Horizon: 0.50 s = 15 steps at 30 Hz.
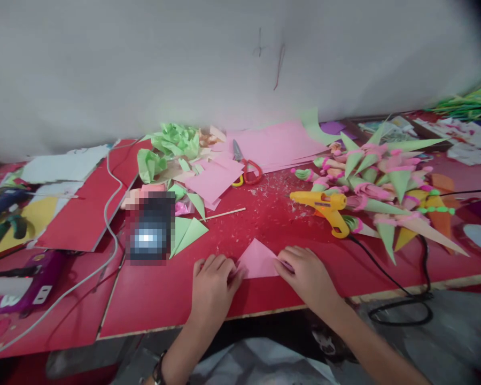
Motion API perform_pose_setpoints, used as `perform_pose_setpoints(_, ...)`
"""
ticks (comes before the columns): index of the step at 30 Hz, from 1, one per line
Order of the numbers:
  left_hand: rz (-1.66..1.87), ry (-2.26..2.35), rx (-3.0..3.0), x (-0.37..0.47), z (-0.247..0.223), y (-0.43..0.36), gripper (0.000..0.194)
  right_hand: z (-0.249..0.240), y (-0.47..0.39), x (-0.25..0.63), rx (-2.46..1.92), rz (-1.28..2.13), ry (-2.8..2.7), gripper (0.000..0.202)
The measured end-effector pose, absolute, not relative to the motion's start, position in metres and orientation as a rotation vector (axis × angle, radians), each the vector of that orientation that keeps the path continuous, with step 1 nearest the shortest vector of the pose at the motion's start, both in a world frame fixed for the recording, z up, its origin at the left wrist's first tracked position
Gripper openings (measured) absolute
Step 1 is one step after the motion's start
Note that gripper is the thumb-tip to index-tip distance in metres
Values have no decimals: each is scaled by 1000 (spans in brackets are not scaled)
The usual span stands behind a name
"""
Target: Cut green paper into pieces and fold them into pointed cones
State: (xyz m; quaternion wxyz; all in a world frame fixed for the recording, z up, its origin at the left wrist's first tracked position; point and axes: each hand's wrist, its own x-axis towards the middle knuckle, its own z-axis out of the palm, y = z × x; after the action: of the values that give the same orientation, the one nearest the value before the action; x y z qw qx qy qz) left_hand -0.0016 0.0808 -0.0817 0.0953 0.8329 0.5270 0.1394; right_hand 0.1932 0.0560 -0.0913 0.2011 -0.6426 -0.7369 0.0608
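Observation:
A folded piece of pink paper (257,260), its point facing away from me, lies on the red table near the front edge. My left hand (214,280) pinches its left corner between thumb and curled fingers. At the right corner, my right hand (302,270) grips the paper the same way. Both corners are partly hidden by the fingers. Beyond my left hand lie light green folded papers (190,235) and a thin stick (225,214). A yellow glue gun (323,206) rests on its side past my right hand.
Red-handled scissors (251,170) lie beside pink paper sheets (280,141) near the wall. Cone-shaped green and pink paper pieces (377,176) are heaped at right. Crumpled green paper (174,141) sits at back left. A white cable (111,214) crosses the left side, near a purple power strip (42,280).

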Motion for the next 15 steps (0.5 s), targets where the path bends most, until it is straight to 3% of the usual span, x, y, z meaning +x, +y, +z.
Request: perform_pose_setpoints(15, 207, 1534, 2483, 0, -80, 89, 23, -93, 59, 189, -1889, 20, -2083, 30)
